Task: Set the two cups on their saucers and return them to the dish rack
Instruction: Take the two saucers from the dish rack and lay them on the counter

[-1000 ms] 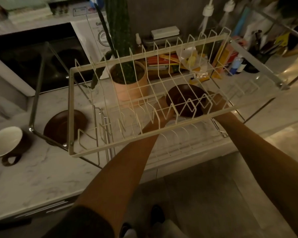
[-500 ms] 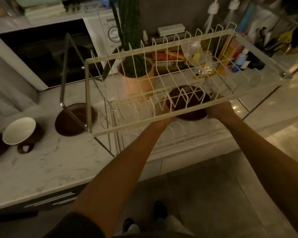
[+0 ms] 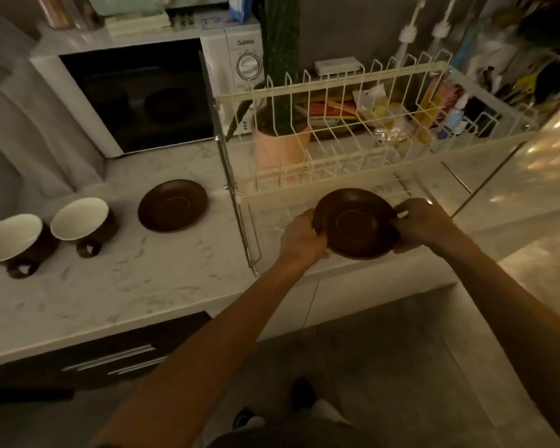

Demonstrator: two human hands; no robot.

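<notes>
I hold a dark brown round ceramic saucer (image 3: 356,223) with both hands in front of the cream wire dish rack (image 3: 346,130), just over the front edge of the white marble counter (image 3: 117,279). My left hand (image 3: 299,240) grips its left rim with curled fingers, and my right hand (image 3: 417,223) pinches its right rim between thumb and fingers. A second dark brown saucer (image 3: 172,205) lies flat on the counter left of the rack. Further left stand two brown cups with white insides, one (image 3: 81,223) near that saucer and the other (image 3: 12,240) just beside it. Behind them the white microwave (image 3: 149,92) carries the word "Galanz". A green cactus in a pink pot (image 3: 280,147) stands behind the rack wires. Half a second ago the saucer was under the upper rack shelf; now it is out in front of the rack.
</notes>
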